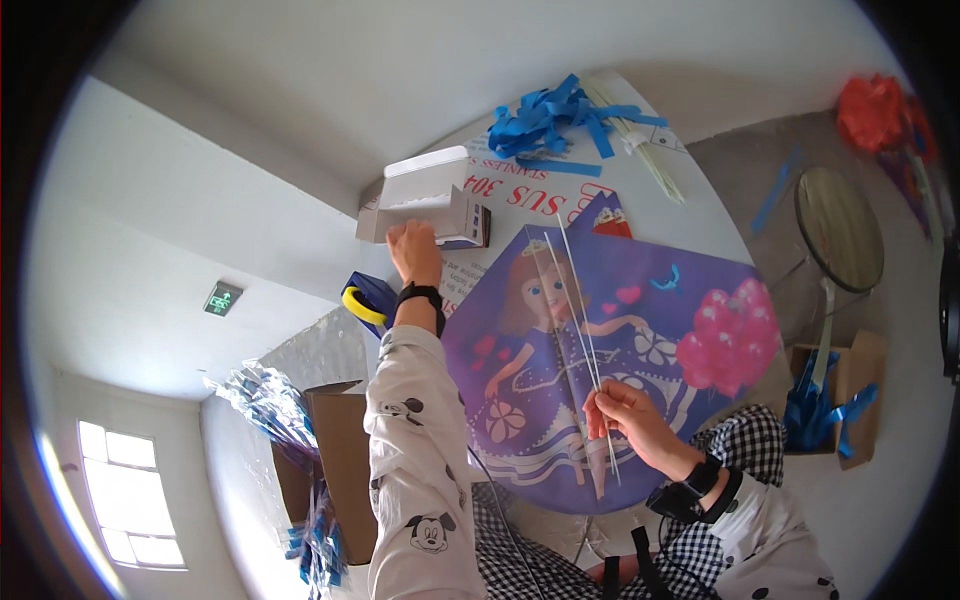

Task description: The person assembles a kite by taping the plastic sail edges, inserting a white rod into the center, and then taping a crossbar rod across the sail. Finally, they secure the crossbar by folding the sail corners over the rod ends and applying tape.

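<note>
My left hand (414, 252) reaches into a small open cardboard box (427, 182) at the far left of the table. Its fingers are bent down, and the fingertips are hidden inside the box, so what they pinch, if anything, does not show. In my right hand (632, 420) thin white rods (574, 315) are pinched between thumb and fingers, slanting up and away. Beneath them a purple kite sheet (640, 268), printed with a princess and pink balloons, lies spread over the near part of the table and my lap.
Blue strips (545, 118) and a bundle of pale rods (645, 155) lie at the table's far end. A blue-and-yellow tape dispenser (368, 303) sits by my left wrist. Cartons stand either side, the left carton (340, 465) near clear-wrapped bundles. A round stool (840, 228) is at right.
</note>
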Action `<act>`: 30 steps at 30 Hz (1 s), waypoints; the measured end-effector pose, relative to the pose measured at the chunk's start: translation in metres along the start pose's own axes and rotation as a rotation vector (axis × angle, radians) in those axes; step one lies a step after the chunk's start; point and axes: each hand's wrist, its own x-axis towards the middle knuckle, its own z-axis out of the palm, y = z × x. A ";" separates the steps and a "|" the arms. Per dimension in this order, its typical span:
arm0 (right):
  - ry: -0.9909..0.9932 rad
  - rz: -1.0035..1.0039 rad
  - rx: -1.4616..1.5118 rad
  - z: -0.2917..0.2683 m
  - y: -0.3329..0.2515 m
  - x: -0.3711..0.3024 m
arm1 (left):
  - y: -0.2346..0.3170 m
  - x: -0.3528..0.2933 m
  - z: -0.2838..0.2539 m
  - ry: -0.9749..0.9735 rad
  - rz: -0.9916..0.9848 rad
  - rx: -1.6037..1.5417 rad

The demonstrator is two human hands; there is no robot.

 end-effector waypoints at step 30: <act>0.246 -0.251 0.045 -0.009 0.001 0.009 | 0.088 -0.307 -0.170 -0.244 -0.078 -0.903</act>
